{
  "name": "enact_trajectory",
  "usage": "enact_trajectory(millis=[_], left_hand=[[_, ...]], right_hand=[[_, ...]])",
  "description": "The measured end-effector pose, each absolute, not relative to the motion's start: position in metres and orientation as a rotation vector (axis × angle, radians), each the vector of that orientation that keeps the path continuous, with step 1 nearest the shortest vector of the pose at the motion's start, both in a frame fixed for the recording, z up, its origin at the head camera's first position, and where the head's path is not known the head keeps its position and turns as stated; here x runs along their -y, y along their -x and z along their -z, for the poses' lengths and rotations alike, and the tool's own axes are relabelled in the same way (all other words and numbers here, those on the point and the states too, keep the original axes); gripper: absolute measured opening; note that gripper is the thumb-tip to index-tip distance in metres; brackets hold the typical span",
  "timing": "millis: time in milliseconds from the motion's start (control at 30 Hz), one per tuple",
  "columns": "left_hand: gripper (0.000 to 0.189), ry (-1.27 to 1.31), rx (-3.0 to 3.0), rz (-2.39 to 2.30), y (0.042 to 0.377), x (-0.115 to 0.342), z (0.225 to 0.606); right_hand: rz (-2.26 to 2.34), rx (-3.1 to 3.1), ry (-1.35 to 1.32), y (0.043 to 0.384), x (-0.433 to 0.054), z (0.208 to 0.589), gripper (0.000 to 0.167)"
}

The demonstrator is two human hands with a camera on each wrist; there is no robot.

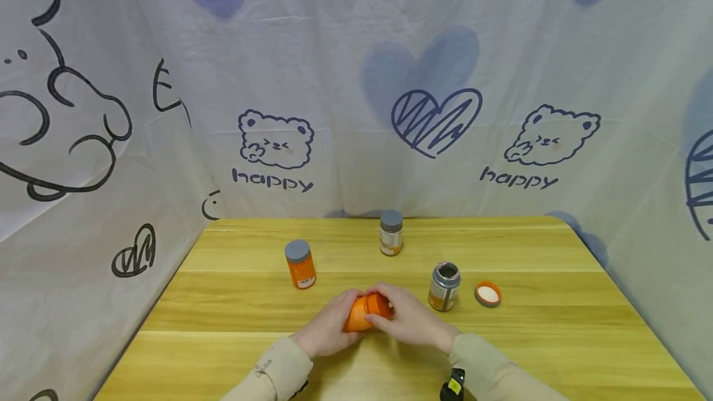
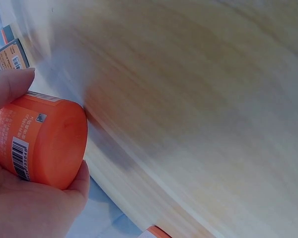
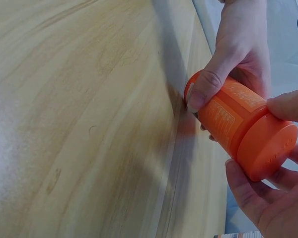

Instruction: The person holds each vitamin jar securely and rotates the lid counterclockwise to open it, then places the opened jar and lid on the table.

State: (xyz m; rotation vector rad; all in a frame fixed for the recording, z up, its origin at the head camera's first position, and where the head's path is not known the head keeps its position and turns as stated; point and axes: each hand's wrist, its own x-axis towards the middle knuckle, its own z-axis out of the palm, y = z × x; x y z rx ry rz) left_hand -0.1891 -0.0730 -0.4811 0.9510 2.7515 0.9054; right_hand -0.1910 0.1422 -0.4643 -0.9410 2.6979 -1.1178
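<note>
An orange bottle point(image 1: 356, 317) lies tilted on its side between both hands, near the front middle of the table. My left hand point(image 1: 330, 323) grips its body, fingers and thumb wrapped round the label; the smooth base point(image 2: 64, 144) faces out in the left wrist view. At the other end my right hand point(image 1: 412, 320) holds the orange cap point(image 3: 268, 146), thumb and fingers spread round its rim. The cap sits on the bottle. Just right of that hand stands a lidless grey jar point(image 1: 444, 293), its dark mouth showing, beside an upturned lid point(image 1: 488, 294) with a white inside.
An orange jar with a grey lid point(image 1: 301, 268) stands beyond my left hand. Farther back is a grey-lidded jar point(image 1: 391, 237) with a pale label. The wooden table point(image 1: 223, 302) ends at a printed white cloth point(image 1: 345, 79) behind it and at the sides.
</note>
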Motion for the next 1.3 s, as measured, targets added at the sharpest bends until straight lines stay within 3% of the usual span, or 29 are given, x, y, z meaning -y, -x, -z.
enact_trajectory(millis=[1300], left_hand=[[0.061,-0.969,-2.767,-0.910,0.1908,0.0730,0.4835]], right_hand=[[1.208,-2.652,0.860,0.1914,-0.1389,0.4655,0.035]])
